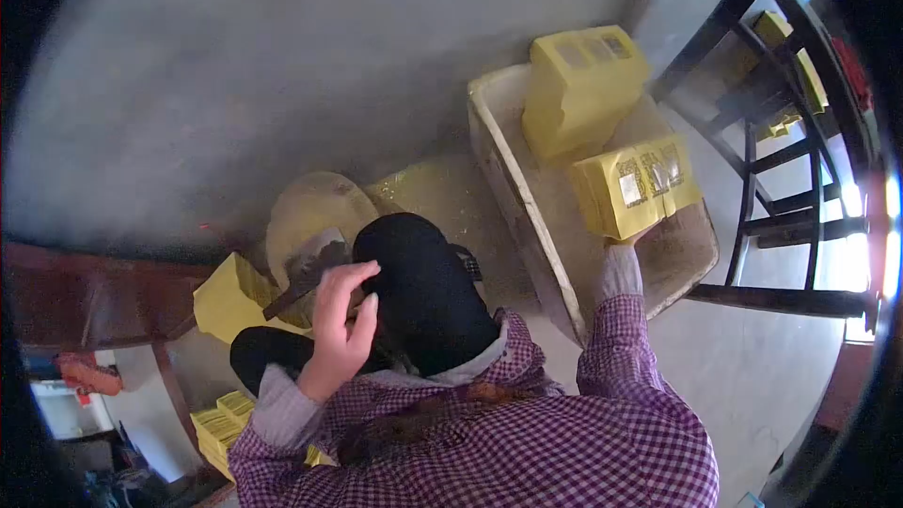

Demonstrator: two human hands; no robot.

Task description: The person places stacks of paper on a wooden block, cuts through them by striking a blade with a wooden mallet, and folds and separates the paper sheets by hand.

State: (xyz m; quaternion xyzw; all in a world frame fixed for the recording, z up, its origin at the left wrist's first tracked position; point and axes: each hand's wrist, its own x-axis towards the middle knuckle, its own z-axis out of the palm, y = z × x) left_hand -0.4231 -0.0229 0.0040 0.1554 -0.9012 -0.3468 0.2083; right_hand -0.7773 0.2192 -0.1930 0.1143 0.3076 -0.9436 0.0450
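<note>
My right hand (645, 234) reaches into a pale, worn tub and is closed on the near end of a stack of yellow paper (611, 202) with dark printed patches. Most of its fingers are hidden by that stack. Behind it in the tub stands a taller yellow paper stack (583, 99). My left hand (340, 331) hovers by my dark-clad knee, thumb and fingers apart, with nothing in it. Just beyond that hand, a broad-bladed knife (315, 263) with a dark handle rests on a round block (306, 207).
The tub's rim (527, 198) runs along my right side. A dark wooden rack (800, 146) stands to its right, with more yellow paper behind its bars. At left are a yellow paper pile (229, 301), further yellow bundles (218, 433) and a reddish-brown wooden edge (94, 287).
</note>
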